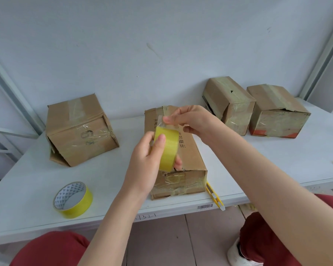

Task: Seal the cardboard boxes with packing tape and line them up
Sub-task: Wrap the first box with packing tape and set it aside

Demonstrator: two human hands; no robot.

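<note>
Gripping tape roll (168,148), left hand (142,166) overlaps print on box (193,158) — 开箱 (partly).

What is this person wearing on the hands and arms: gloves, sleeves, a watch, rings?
Nothing shows: the left hand and right hand are ungloved, with no rings, watch or sleeves in view up to the frame's edge. Red trousers cover the knees.

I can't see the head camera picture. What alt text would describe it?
A person's left hand holds a yellow tape roll while the right hand pinches its free end, above a cardboard box on a white table. Three more taped boxes, a spare roll and a yellow knife lie around.
</note>
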